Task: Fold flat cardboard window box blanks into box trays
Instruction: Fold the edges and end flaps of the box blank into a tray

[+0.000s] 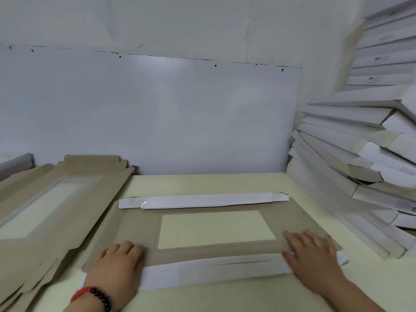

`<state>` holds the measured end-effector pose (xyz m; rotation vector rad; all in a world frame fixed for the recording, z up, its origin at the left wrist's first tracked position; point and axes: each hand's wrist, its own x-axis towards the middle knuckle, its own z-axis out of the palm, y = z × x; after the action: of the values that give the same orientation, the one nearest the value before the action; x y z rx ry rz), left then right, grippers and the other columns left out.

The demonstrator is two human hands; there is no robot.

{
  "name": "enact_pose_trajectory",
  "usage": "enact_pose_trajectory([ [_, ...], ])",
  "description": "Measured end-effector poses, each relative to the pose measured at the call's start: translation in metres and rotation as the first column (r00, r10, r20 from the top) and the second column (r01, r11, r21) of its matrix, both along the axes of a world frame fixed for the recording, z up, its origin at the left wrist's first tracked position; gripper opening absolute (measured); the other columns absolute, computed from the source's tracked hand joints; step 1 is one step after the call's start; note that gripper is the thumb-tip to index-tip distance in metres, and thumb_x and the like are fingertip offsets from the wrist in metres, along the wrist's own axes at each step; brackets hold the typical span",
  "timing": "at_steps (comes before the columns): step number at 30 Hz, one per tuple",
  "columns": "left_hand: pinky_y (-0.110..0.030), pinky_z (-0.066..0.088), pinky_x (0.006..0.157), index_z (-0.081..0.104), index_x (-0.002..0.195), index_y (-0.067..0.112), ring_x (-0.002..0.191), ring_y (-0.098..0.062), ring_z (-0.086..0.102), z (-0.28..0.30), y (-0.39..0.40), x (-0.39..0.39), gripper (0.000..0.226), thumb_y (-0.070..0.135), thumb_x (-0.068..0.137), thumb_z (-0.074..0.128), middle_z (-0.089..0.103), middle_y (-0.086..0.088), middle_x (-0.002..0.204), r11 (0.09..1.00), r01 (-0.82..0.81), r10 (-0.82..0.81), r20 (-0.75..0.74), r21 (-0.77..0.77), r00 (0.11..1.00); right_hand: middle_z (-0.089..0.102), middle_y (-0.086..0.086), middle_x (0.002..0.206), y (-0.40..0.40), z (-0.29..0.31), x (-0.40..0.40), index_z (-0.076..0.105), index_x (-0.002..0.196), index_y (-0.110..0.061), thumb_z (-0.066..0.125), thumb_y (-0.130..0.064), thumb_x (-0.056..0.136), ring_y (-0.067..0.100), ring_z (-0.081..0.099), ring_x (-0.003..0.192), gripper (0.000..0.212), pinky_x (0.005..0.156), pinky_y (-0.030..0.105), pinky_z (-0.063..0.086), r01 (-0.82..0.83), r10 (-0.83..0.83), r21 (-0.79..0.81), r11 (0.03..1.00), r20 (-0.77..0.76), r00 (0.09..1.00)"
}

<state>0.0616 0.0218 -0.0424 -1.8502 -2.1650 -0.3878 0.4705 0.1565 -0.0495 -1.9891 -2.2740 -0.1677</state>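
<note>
The left hand [119, 264] and right hand [313, 260] are pressed flat, fingers straight, on the near folded flap [211, 272] of the window box blank [137, 228], which lies on the table [299, 289]. The flap's ends are hidden beneath them. Flat blanks [45, 212] are stacked left, cut off. Folded trays [351, 167] are piled right; their small print is unreadable. A white board [157, 113] closes the far edge.

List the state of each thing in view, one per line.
Blank: flat on table, both long flaps folded inward.
Left hand: pressing near flap, fingers straight.
Right hand: pressing near flap, fingers straight.
Unfolded blanks: stacked flat, left.
Finished trays: piled, leaning, right.
</note>
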Motion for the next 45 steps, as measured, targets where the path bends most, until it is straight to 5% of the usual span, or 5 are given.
enact_pose_trajectory([
  [10, -0.027, 0.05, 0.059, 0.062, 0.078, 0.037, 0.08, -0.006, 0.054, 0.005, -0.022, -0.023, 0.02, 0.036, 0.086, 0.044, 0.065, 0.017, 0.083, 0.929, 0.341, -0.356, 0.095, 0.144, 0.93, 0.071, -0.006, 0.093, -0.007, 0.0, 0.033, 0.074, 0.088, -0.024, 0.081, -0.016, 0.066, 0.023, 0.07, 0.088, 0.024, 0.083, 0.035, 0.047, -0.287, 0.339, 0.471, 0.834, -0.027, 0.94],
  [24, -0.011, 0.041, 0.044, 0.072, 0.068, 0.034, 0.05, -0.004, 0.055, 0.015, 0.006, 0.064, 0.039, 0.032, 0.031, 0.084, 0.057, 0.017, 0.059, 0.893, 0.422, -0.447, -0.205, -0.155, 0.871, 0.058, -0.019, 0.069, -0.024, 0.013, -0.043, 0.068, 0.068, -0.035, 0.09, -0.045, 0.057, 0.002, 0.06, 0.062, 0.026, 0.056, 0.015, 0.047, -0.651, 0.655, 0.306, 0.695, 0.104, 0.748],
  [34, -0.034, 0.038, 0.076, 0.05, 0.104, 0.02, 0.099, -0.028, 0.056, 0.019, 0.054, 0.098, 0.025, 0.034, 0.098, 0.031, 0.061, -0.007, 0.106, 0.914, 0.247, -0.239, 0.066, -0.322, 0.969, 0.054, -0.007, 0.051, -0.038, 0.015, -0.153, 0.059, 0.055, -0.025, 0.056, -0.052, 0.072, 0.01, 0.055, 0.048, 0.032, 0.05, 0.02, 0.045, -0.586, 0.581, 0.408, 0.7, 0.153, 0.8],
  [38, -0.034, 0.037, 0.084, 0.053, 0.106, 0.026, 0.104, -0.023, 0.051, 0.009, 0.063, 0.085, 0.037, 0.043, 0.1, 0.02, 0.059, 0.0, 0.109, 0.959, 0.135, -0.137, 0.009, -0.25, 0.991, 0.061, -0.007, 0.066, -0.033, 0.02, -0.158, 0.065, 0.068, -0.027, 0.042, -0.052, 0.075, 0.013, 0.061, 0.064, 0.035, 0.083, 0.032, 0.055, -0.446, 0.448, 0.345, 0.826, 0.078, 0.891],
  [45, -0.034, 0.019, 0.114, 0.038, 0.137, 0.041, 0.139, -0.017, 0.027, -0.012, 0.051, 0.039, 0.052, 0.053, 0.096, 0.008, 0.034, 0.012, 0.148, 0.966, 0.043, -0.015, 0.114, -0.253, 0.993, 0.034, -0.009, 0.151, 0.01, 0.008, -0.101, 0.034, 0.144, -0.035, 0.018, -0.068, 0.092, 0.015, 0.03, 0.139, 0.064, 0.116, 0.051, -0.013, -0.321, 0.325, -0.087, 0.943, 0.04, 0.945],
])
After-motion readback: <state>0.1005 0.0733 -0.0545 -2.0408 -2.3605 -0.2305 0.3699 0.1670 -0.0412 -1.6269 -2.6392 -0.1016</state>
